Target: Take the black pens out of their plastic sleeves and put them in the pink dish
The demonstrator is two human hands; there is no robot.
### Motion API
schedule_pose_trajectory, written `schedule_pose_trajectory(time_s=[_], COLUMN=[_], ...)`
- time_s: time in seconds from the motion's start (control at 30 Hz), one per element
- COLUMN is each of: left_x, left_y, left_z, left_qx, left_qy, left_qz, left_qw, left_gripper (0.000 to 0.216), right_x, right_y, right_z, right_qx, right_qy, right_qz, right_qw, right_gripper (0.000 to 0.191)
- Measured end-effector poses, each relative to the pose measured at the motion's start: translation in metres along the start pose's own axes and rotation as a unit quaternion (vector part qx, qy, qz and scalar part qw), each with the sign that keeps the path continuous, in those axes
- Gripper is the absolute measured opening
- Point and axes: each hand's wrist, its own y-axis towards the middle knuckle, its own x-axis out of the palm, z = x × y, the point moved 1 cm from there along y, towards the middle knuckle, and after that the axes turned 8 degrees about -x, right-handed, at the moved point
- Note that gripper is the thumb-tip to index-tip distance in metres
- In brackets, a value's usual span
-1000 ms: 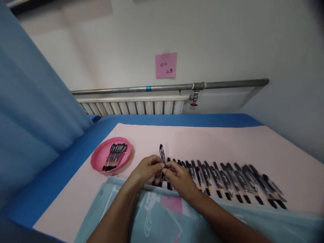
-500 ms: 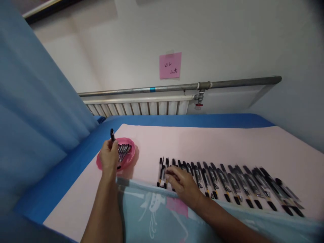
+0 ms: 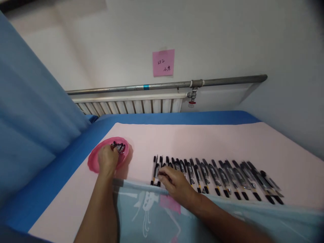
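My left hand (image 3: 107, 158) rests in the pink plate (image 3: 92, 162) at the left, fingers curled down over the black pens (image 3: 118, 146) lying there, with a pen under its fingers. My right hand (image 3: 175, 182) lies on the left end of a long row of black pens (image 3: 215, 172) laid side by side on the pink sheet (image 3: 202, 141). Its fingertips are pinched on one pen near the two leftmost pens (image 3: 155, 168).
A light blue printed cloth (image 3: 152, 212) covers the near edge and the pens' lower tips. A blue curtain (image 3: 30, 111) hangs at the left. Behind the blue table edge (image 3: 177, 118) are a radiator (image 3: 131, 106), a pipe (image 3: 164, 85) and a pink note (image 3: 163, 62) on the wall.
My hands parted from the middle. The left hand carried one pen over to the pink plate and lowered it among the pens there. The right hand dropped back onto the row.
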Motion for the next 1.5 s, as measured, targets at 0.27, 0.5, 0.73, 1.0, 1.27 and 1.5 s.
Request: schedule_pose_trajectory(time_s=[0.27, 0.5, 0.73, 1.0, 1.27, 1.5], left_x=[0.024, 0.041, 0.038, 0.030, 0.026, 0.033], left_y=[-0.073, -0.080, -0.084, -0.076, -0.099, -0.088], left_z=[0.056, 0.052, 0.053, 0.050, 0.064, 0.061], left_qx=[0.201, 0.198, 0.195, 0.166, 0.243, 0.222], left_qy=[-0.100, -0.035, 0.021, 0.007, -0.179, -0.145], left_qz=[-0.254, -0.297, -0.293, -0.274, -0.389, -0.341], left_qw=[0.941, 0.933, 0.936, 0.947, 0.871, 0.902], left_gripper=[0.013, 0.011, 0.012, 0.015, 0.015, 0.024], right_x=[-0.001, -0.001, 0.000, 0.001, -0.002, -0.006], right_y=[0.000, 0.001, 0.001, 0.001, 0.005, 0.008], right_z=[0.002, 0.003, 0.003, 0.003, 0.002, -0.001], right_qx=[0.008, 0.011, 0.005, 0.004, 0.155, 0.187], right_qy=[-0.001, -0.005, -0.011, -0.008, 0.154, 0.213], right_qz=[0.035, 0.027, 0.019, 0.015, 0.080, 0.128], right_qw=[0.999, 1.000, 1.000, 1.000, 0.973, 0.950], right_gripper=[0.011, 0.011, 0.012, 0.011, 0.021, 0.017])
